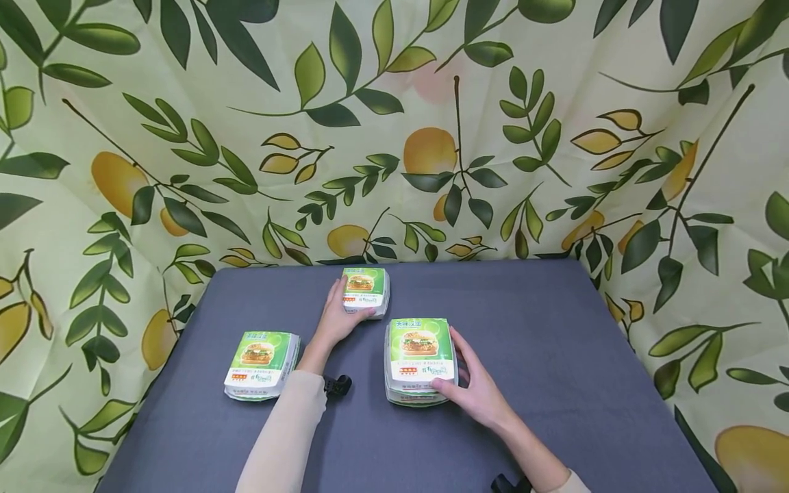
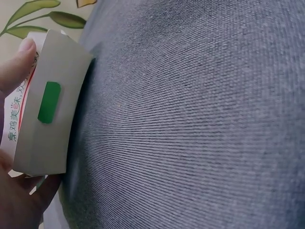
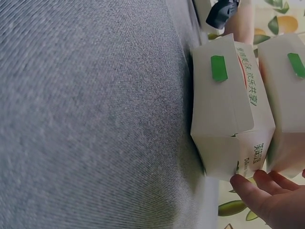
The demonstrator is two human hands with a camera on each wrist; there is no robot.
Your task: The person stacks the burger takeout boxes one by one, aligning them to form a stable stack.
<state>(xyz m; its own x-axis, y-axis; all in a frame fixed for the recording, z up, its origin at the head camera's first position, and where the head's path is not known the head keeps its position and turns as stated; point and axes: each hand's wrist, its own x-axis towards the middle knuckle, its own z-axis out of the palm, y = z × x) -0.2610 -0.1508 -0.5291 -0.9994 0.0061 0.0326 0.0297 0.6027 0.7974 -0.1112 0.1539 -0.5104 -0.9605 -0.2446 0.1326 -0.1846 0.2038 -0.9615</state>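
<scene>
Far back on the table, my left hand (image 1: 335, 318) grips a green-and-white burger box (image 1: 365, 291), thumb across its front and fingers along its left side. In the left wrist view, that burger box (image 2: 59, 138) shows its pale front with a green tab. Nearer, my right hand (image 1: 483, 397) holds the right side of two stacked burger boxes, thumb at the front corner of the upper burger box (image 1: 419, 346). The right wrist view shows the lower burger box (image 3: 219, 109) on the cloth, with fingertips touching near where the two boxes meet.
Another burger box (image 1: 261, 363) sits at the left, beside my left forearm. Dark grey-blue cloth covers the table (image 1: 555, 329). A leaf-and-fruit patterned curtain (image 1: 394, 185) rises behind and along both sides. A black strap (image 1: 337, 385) is on my left wrist.
</scene>
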